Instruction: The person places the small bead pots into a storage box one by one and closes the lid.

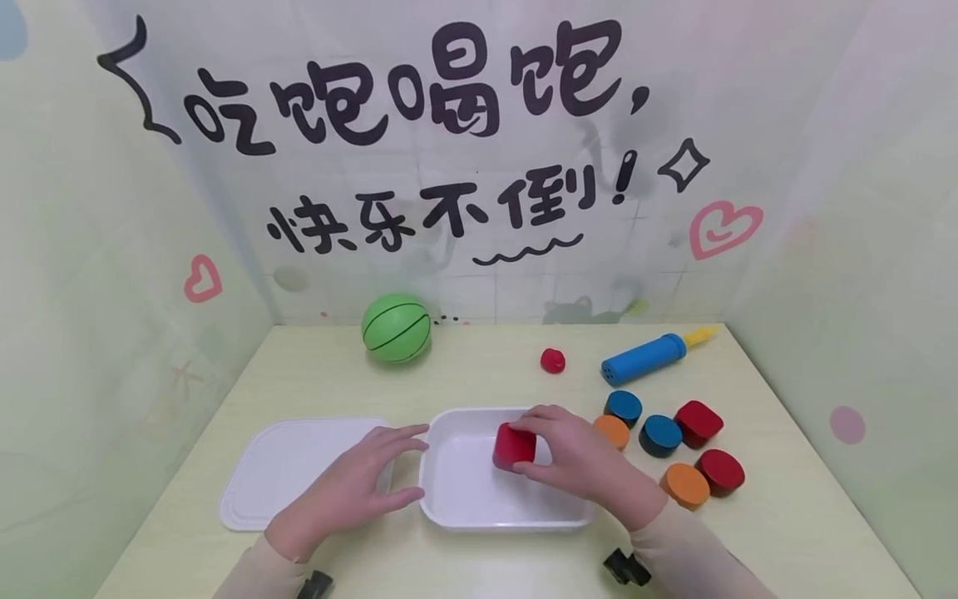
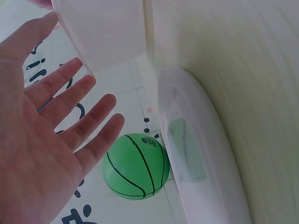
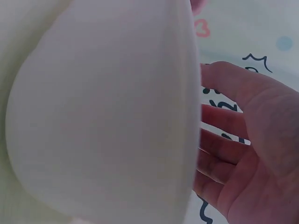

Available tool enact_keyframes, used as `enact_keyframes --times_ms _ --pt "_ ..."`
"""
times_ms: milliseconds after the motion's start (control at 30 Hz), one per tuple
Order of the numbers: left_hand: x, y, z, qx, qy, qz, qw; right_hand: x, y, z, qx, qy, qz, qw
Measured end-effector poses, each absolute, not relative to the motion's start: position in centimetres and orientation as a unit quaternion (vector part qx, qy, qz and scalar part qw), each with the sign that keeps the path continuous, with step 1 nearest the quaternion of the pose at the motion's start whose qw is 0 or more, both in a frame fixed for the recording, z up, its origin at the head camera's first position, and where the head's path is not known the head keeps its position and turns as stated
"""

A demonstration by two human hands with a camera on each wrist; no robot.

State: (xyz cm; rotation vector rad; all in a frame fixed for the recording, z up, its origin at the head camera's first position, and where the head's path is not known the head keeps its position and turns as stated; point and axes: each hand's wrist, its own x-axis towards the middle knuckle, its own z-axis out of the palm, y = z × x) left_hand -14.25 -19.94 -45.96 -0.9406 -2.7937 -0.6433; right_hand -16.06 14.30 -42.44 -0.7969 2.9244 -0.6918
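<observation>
A white rectangular plastic tub [image 1: 462, 487] stands in the middle of the table. Over its inside, my right hand [image 1: 576, 457] pinches a red rounded block [image 1: 512, 449] between thumb and fingers. In the right wrist view the tub's wall [image 3: 103, 116] covers the block and the fingertips. At the tub's left rim, my left hand [image 1: 358, 481] has its fingers spread, the tips right at the edge. Palm and straight fingers of that left hand [image 2: 51, 121] show in the left wrist view, holding nothing. Partly behind the left hand lies a flat white lid [image 1: 288, 466].
Right of the tub lie blue blocks [image 1: 661, 435], orange blocks [image 1: 684, 486] and red blocks [image 1: 720, 472]. Farther back are a green ball [image 1: 397, 329], a small red piece [image 1: 552, 360] and a blue hand pump [image 1: 644, 359] with a yellow nozzle. Printed curtains [image 1: 479, 283] enclose the table.
</observation>
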Motion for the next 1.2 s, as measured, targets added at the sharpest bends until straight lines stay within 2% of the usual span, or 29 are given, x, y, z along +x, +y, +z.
enact_keyframes --times_ms 200,600,867,1200 --pt "-14.2 -19.8 -45.8 -0.306 -0.926 -0.214 0.056 -16.8 11.5 -42.4 -0.26 0.94 -0.218 0.044" --pt "-13.9 -19.6 -45.7 -0.299 -0.93 -0.207 0.053 -18.0 7.1 -42.3 -0.289 0.928 -0.227 0.065" --pt "-13.7 -19.5 -45.7 -0.302 -0.928 -0.211 0.053 -18.7 5.8 -42.8 -0.328 0.907 -0.246 0.092" --pt "-13.3 -19.4 -45.7 -0.304 -0.927 -0.211 0.059 -18.4 5.6 -43.5 -0.32 0.905 -0.257 0.109"
